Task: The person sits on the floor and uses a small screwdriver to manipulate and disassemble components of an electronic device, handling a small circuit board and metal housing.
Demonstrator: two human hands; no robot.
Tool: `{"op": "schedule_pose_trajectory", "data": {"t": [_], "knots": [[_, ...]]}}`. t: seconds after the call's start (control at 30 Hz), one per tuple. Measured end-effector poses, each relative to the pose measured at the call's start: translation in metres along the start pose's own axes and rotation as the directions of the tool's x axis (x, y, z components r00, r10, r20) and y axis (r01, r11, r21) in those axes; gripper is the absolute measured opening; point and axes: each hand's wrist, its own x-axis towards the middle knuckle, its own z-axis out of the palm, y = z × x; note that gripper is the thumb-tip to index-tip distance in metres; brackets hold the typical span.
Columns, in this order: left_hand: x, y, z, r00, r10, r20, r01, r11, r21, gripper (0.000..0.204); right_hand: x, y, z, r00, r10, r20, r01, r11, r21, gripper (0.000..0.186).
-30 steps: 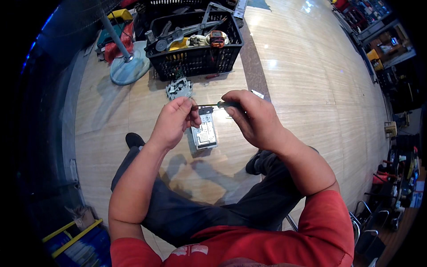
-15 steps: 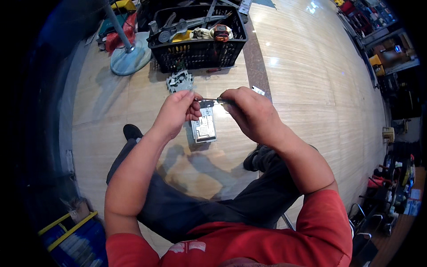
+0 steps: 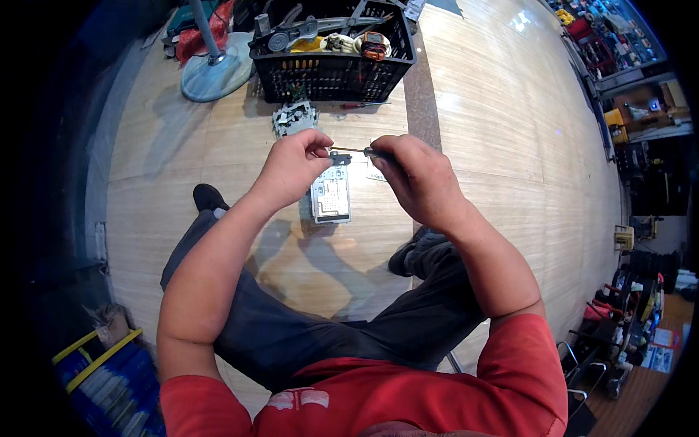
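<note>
Standing near left: a blue bin (image 3: 131, 364) with yellow rails along its top.
Far left: a grey pole (image 3: 206, 25) rising from a round, pale base (image 3: 218, 74) on the floor (image 3: 510, 197).
Left hand (image 3: 293, 166): fingers curled in, thumb and fingertips drawn close together at the tip of the screwdriver (image 3: 370, 151); I cannot tell whether something small is pinched there.
Metal part (image 3: 295, 119): a pale, jagged piece on the floor, just beyond the left hand.
Crate (image 3: 320, 84): black, slatted, on the far side, loaded with metal pieces and an orange meter (image 3: 374, 45).
Metal box (image 3: 331, 197): silver, flat on the floor between the legs, partly under the left hand in this view, with a black piece (image 3: 339, 159) at its far end.
Red tool (image 3: 353, 106): thin, lying on the floor just on the near side of the crate.
Screwdriver: held level between the hands, its thin shaft pointing left.
Right hand (image 3: 419, 175): closed around the screwdriver handle.
Far right: shelves (image 3: 633, 40) packed with small goods.
Near right: a brown table (image 3: 673, 313).
</note>
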Motion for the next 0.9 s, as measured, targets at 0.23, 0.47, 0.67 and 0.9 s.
{"op": "schedule_pose_trajectory", "data": {"t": [0.23,0.47,0.67,0.9], "knots": [[-0.005,0.006,-0.001,0.985,0.146,-0.088,-0.127,0.973,0.193,0.015,0.001,-0.001,0.002,1.000,0.014,0.007,-0.014,1.000,0.010,0.018],[-0.006,0.004,0.001,0.918,0.388,-0.082,-0.317,0.843,0.434,0.011,0.000,-0.001,0.000,0.999,0.011,0.035,-0.010,1.000,-0.022,0.018],[-0.008,0.003,0.009,0.894,0.445,-0.064,-0.349,0.776,0.525,0.006,-0.003,-0.002,0.003,0.997,-0.002,0.074,0.010,0.994,-0.109,0.016],[-0.006,-0.003,0.012,0.903,0.428,-0.033,-0.344,0.768,0.540,0.009,-0.006,-0.003,0.005,0.994,0.014,0.113,-0.001,0.993,-0.116,0.016]]}}
